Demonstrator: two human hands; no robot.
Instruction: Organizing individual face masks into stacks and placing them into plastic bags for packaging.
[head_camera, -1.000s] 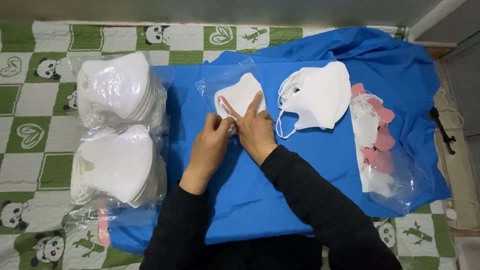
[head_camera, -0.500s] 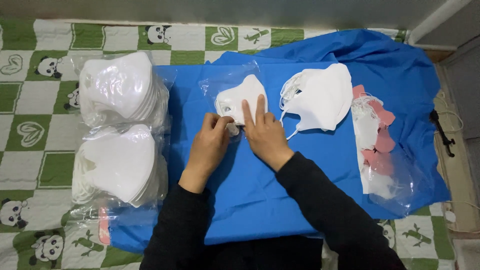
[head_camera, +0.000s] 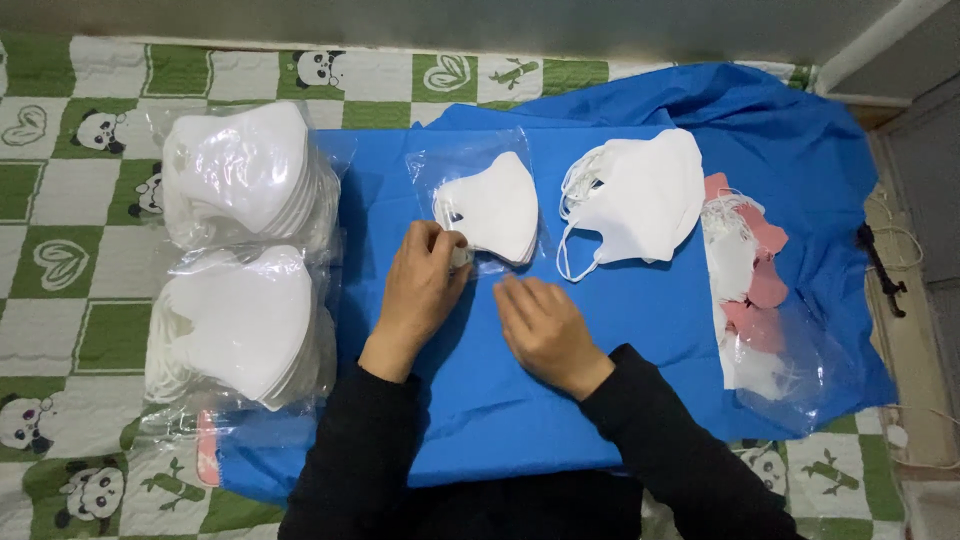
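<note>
On a blue cloth sheet (head_camera: 600, 330), a white folded face mask (head_camera: 495, 210) in its clear plastic sleeve (head_camera: 470, 165) is pinched at the corner by the left hand (head_camera: 420, 285); the right hand (head_camera: 540, 325) rests released beside it. Two bagged stacks of white masks (head_camera: 245, 260) appear finished; a loose pile of white masks (head_camera: 635, 195) is left unsleeved.

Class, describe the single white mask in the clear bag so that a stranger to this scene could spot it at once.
Start at the blue cloth covering the middle of the panda-patterned mat. Near its upper centre, just above the left hand, lies the bagged mask. Unlike the loose masks to its right and the packed stacks left, it lies alone, flat inside its clear bag.
</note>
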